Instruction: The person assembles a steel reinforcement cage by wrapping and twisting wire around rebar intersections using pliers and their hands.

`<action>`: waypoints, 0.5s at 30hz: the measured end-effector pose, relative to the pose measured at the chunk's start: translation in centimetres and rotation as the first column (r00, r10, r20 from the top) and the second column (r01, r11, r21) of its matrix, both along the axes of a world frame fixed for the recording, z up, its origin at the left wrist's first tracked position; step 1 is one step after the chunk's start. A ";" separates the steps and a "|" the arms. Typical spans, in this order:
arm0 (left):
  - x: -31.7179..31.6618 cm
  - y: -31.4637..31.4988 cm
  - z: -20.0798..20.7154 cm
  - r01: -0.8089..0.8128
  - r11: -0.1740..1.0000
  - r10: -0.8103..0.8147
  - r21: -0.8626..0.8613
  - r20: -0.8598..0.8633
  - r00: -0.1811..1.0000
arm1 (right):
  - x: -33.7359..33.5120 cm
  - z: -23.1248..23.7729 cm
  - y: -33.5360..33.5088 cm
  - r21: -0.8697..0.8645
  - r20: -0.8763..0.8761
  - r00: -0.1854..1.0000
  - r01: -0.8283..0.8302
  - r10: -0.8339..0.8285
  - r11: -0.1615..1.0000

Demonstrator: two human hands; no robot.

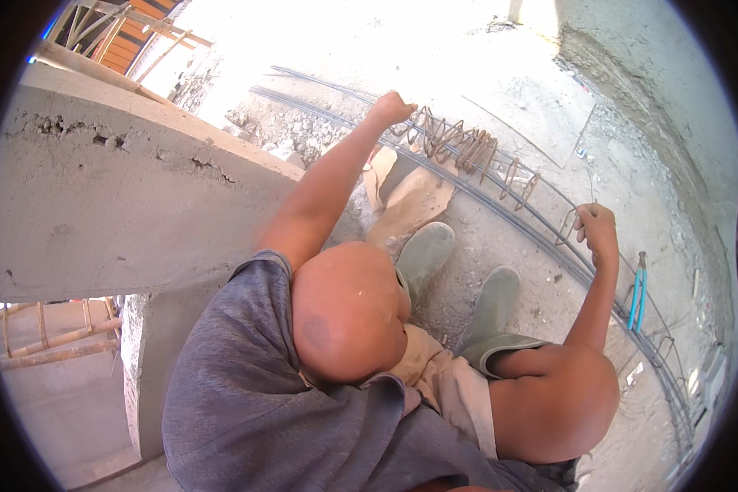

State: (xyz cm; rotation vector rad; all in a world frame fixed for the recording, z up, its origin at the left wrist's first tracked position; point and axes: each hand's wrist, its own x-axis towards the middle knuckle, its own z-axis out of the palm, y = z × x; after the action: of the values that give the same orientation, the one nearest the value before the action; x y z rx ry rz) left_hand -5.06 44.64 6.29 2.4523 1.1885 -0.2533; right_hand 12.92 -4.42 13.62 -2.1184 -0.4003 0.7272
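Note:
My left hand (392, 108) is closed round the upper steel rebar (504, 182), beside one end of a row of bent stirrups; the fingers partly hide the grip. Several rusty stirrups (467, 148) hang bunched along the bars between my hands, with a few spaced wider toward the right. At the right, my right hand (596, 231) pinches a single stirrup (565, 228) against the bars, and a thin wire (590, 182) sticks up past its fingers. Blue-handled nippers (638, 293) lie across the bars just beyond that hand.
More long bars (512, 217) run alongside, curving toward the lower right. My rubber boots (489, 307) stand on the dusty floor close to them. Torn brown paper (418, 197) lies under the bars. A concrete beam (131, 189) fills the left, and a wall (697, 90) rises at right.

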 end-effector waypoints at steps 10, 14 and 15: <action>8.6 -12.3 -1.4 0.013 0.996 0.004 0.094 -0.179 0.984 | 2.9 -8.4 0.0 -0.116 -0.032 0.999 -0.006 0.002 0.993; 9.2 -11.3 -2.7 0.163 0.982 -0.144 0.090 -0.194 0.970 | 3.0 -8.9 0.5 -0.138 -0.103 0.994 -0.036 0.022 0.990; 9.4 -11.6 -1.9 0.199 0.975 -0.176 0.095 -0.204 0.963 | 2.9 -8.8 0.7 -0.146 -0.131 0.991 -0.027 0.008 0.989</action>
State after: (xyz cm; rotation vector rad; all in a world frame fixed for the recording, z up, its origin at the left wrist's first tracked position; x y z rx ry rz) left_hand 4.30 33.01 4.38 2.6964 1.0725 -0.5033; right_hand 15.86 -3.69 4.84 -2.1919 -0.3027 0.9252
